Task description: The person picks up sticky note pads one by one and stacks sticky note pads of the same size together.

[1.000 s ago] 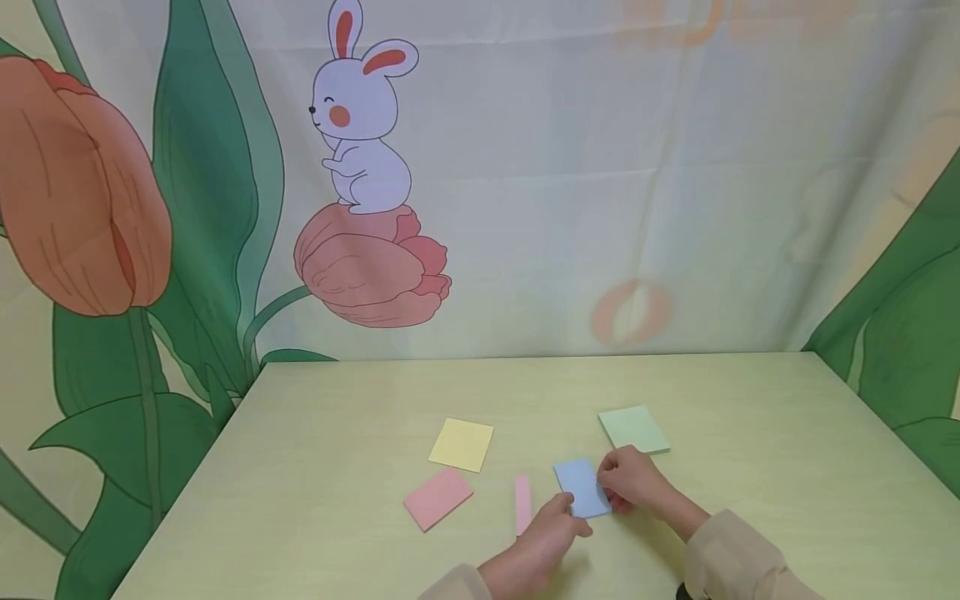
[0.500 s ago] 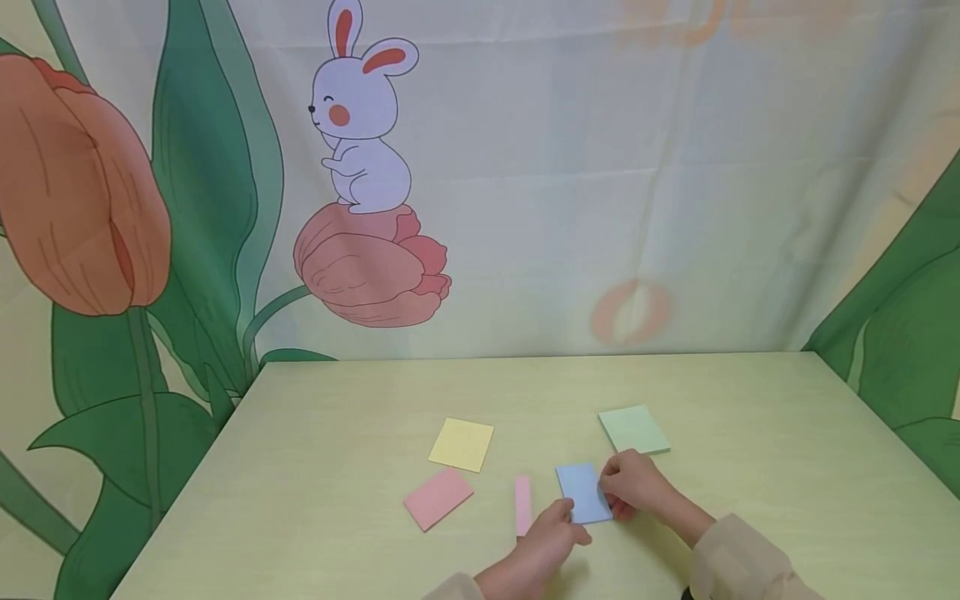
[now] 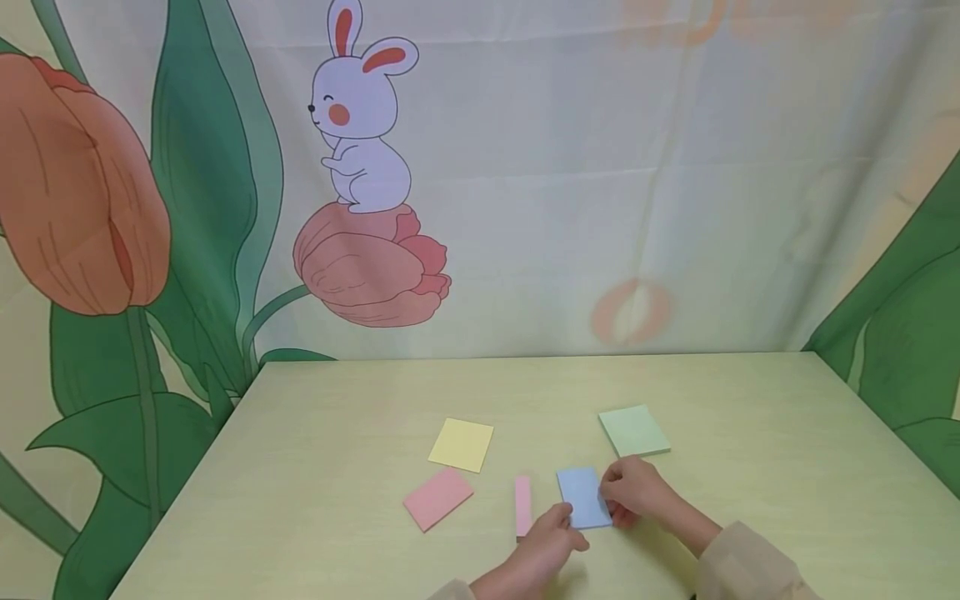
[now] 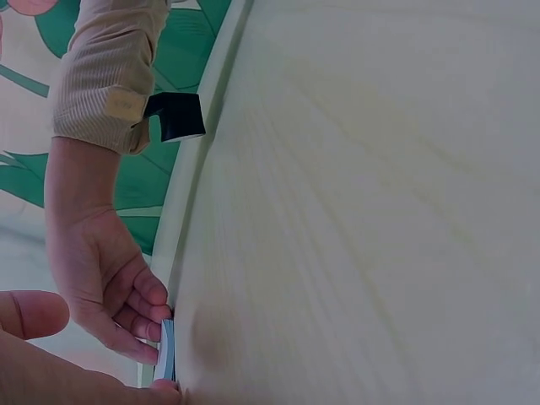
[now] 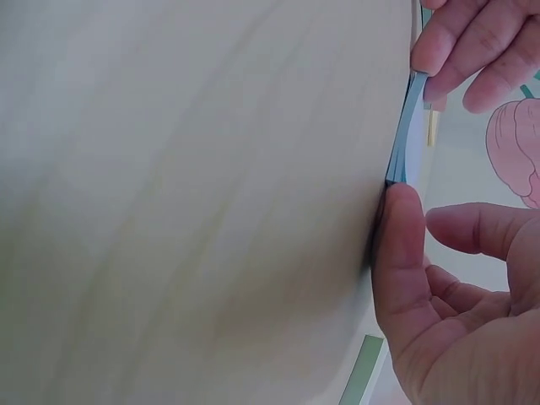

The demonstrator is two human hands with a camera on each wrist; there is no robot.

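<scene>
A blue sticky note pad [image 3: 585, 500] lies low over the table between my two hands. My right hand [image 3: 641, 490] holds its right edge with curled fingers. At its lower left edge my left hand [image 3: 543, 546] touches it with fairly straight fingers, the thumb held apart. Seen edge-on in the right wrist view, the blue pad [image 5: 407, 131] is thin and slightly bowed, with the left fingertips [image 5: 432, 55] at one end and a right fingertip [image 5: 401, 202] at the other. In the left wrist view, the pad's edge [image 4: 166, 359] shows between both hands.
A green pad [image 3: 634, 430] lies just behind my right hand. To the left are a yellow square pad [image 3: 461, 445], a pink rectangular pad [image 3: 438, 499] and a slim pink strip [image 3: 522, 504] close to my left hand. A printed curtain [image 3: 540, 208] hangs behind the table [image 3: 315, 467].
The blue pad has slid slightly toward me and turned a little straighter. Both hands have moved slightly toward me with it. The other pads have stayed in place.
</scene>
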